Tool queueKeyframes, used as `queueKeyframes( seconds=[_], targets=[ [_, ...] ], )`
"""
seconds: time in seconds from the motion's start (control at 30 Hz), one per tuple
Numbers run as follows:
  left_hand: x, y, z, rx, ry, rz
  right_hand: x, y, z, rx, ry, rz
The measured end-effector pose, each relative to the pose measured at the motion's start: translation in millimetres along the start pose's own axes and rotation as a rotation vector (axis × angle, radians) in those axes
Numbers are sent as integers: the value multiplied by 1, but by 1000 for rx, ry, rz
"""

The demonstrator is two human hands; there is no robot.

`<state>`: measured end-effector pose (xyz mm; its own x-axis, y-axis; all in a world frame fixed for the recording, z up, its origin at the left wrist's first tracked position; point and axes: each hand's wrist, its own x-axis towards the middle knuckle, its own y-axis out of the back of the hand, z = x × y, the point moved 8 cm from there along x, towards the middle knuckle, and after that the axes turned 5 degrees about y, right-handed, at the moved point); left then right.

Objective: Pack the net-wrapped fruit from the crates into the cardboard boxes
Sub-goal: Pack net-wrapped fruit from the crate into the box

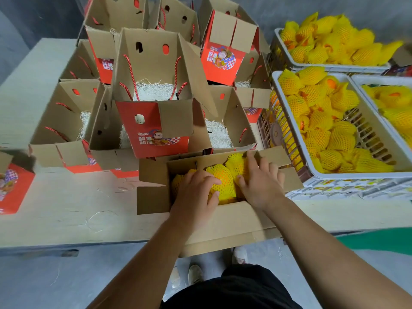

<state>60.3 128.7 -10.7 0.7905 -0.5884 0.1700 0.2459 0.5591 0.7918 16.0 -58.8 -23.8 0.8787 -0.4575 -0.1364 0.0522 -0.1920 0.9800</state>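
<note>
Head view, the only one we have: at lower centre of the frame an open cardboard box (pixel 200 221) sits at the near edge of the counter (pixel 66 197), and both hands are down inside it. Our left hand (pixel 196 192) lies curled over the middle net-wrapped fruit (pixel 223 181), thumb on its near side; our right hand (pixel 260 184) rests with fingers spread and fairly straight on the fruit at the box's right end, pressing rather than gripping. We count about three fruit in the box, packed touching.

We judge the fruit fairly firm and moderately heavy, while the yellow foam net is soft and grippy — it should not slip, but its loose ends tear or pull off easily, so we would take each piece around the body, palm over the top, not by the net tail.

For room: the box flaps stand up on all sides and hem the hands in. The nearest crate (pixel 289 121) sits just right of the box, its rim higher than the flaps. Stacked empty boxes (pixel 156 85) crowd the centre and upper left; open counter lies at the lower left.
</note>
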Motion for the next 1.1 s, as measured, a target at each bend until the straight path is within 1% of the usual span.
queueKeyframes(
  seconds=[0.07, 0.17, 0.2, 0.27, 0.3, 0.33, 0.37, 0.4, 0.43, 0.47, 0.5, 0.53, 0.57, 0.63, 0.67, 0.7, 0.73, 0.77, 0.8, 0.83, 0.9, 0.97, 1.0, 1.03, 1.07, 1.1],
  targets=[
    [-4, 9, 0, 2, -20, 44, -12, -1, 5, 29, 52, 59],
    [-14, 30, -16, 71, 29, 164, -19, -7, 13, -23, 99, 43],
    [-18, 39, -25, 89, 81, 223, -19, -6, 13, -19, 112, 44],
    [-26, 51, -50, 136, 260, 298, -18, -3, 17, 22, 117, 63],
    [-30, 52, -62, 152, 379, 288, -17, -2, 18, 46, 120, 71],
    [-35, 49, -76, 121, 519, 248, -17, 0, 18, 67, 131, 80],
    [-42, 43, -88, 26, 676, 200, -19, 1, 19, 103, 143, 97],
    [-49, 36, -97, -118, 824, 168, -22, 5, 20, 179, 147, 150],
    [-57, 30, -104, -273, 946, 153, -25, 13, 25, 281, 127, 245],
    [-63, 24, -107, -423, 1025, 139, -29, 20, 34, 382, 67, 347],
    [-68, 18, -107, -524, 1062, 121, -32, 23, 49, 475, -27, 418],
    [-71, 15, -104, -588, 1083, 114, -36, 21, 65, 565, -138, 442],
    [-75, 14, -103, -626, 1093, 143, -41, 15, 80, 657, -250, 430],
    [-80, 18, -102, -652, 1069, 264, -53, -8, 102, 907, -465, 353],
    [-82, 22, -102, -677, 1041, 342, -58, -24, 107, 1094, -559, 272],
    [-85, 24, -104, -768, 1027, 428, -60, -40, 106, 1300, -637, 155],
    [-88, 27, -104, -915, 1022, 526, -62, -52, 100, 1498, -692, -2],
    [-91, 28, -105, -1074, 1027, 621, -63, -58, 91, 1648, -717, -155],
    [-93, 33, -105, -1176, 1009, 704, -62, -58, 84, 1740, -716, -264],
    [-95, 38, -104, -1214, 988, 768, -59, -58, 82, 1782, -688, -314],
    [-97, 45, -98, -1237, 936, 856, -49, -51, 82, 1799, -578, -310],
    [-101, 50, -91, -1248, 879, 943, -44, -42, 78, 1694, -460, -295],
    [-103, 51, -88, -1212, 858, 958, -43, -37, 77, 1578, -403, -288],
    [-102, 50, -86, -1156, 854, 926, -42, -32, 76, 1440, -360, -262],
    [-100, 48, -85, -1105, 872, 846, -40, -28, 76, 1335, -318, -222],
    [-96, 42, -85, -1073, 914, 725, -38, -27, 77, 1281, -290, -195]
  ],
)
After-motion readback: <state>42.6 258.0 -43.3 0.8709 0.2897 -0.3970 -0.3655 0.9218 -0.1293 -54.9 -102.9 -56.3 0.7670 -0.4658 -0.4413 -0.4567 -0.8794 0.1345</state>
